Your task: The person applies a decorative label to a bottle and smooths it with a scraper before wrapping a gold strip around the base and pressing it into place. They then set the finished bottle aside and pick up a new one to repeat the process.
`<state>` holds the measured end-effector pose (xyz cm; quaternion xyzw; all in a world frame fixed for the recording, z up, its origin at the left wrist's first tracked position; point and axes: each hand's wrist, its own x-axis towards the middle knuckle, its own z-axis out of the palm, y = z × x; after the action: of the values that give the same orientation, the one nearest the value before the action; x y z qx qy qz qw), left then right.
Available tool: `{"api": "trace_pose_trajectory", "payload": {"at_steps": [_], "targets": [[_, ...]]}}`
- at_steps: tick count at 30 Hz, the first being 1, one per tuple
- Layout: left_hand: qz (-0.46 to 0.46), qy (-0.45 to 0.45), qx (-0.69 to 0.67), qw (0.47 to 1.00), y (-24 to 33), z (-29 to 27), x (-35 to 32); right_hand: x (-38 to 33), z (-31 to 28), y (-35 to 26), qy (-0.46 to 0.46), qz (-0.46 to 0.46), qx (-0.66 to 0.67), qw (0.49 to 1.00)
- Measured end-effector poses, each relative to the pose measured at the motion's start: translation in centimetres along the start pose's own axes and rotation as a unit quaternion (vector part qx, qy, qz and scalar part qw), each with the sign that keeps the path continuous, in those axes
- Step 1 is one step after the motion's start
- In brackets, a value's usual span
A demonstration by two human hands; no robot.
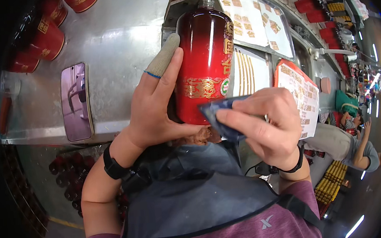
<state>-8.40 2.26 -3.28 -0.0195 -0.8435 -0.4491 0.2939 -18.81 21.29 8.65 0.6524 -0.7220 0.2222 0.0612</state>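
Note:
A glossy red bottle, darkening toward its neck, lies on its side with the clear threaded neck pointing away from me. Gold decorations and a small round green-and-white mark show on it. My left hand steadies it, fingers along its left side and thumb beneath the base. One finger wears a beige knitted cover with a blue edge. My right hand pinches a dark blue, pointed flat piece against the bottle's lower right; cloth or scraper, I cannot tell. What supports the bottle is mostly hidden.
A phone lies on the metal table, with several red bottles at the far left. Decal sheets, gold strips and a red-edged sheet sit right. Another person is farther right.

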Motion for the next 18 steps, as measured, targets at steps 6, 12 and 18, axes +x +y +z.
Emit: {"api": "trace_pose_trajectory", "payload": {"at_steps": [6,12,18], "targets": [[0.000,-0.007,-0.004,1.000,0.2,0.0,0.4,0.5,0.9,0.8,0.038,0.008,-0.091,0.995],[0.009,-0.005,0.006,1.000,0.4,-0.1,0.4,1.1,0.5,0.7,0.031,-0.006,-0.080,0.996],[0.008,-0.006,0.003,1.000,0.2,-0.1,0.3,1.3,0.4,0.4,0.014,0.024,-0.077,0.997]]}}
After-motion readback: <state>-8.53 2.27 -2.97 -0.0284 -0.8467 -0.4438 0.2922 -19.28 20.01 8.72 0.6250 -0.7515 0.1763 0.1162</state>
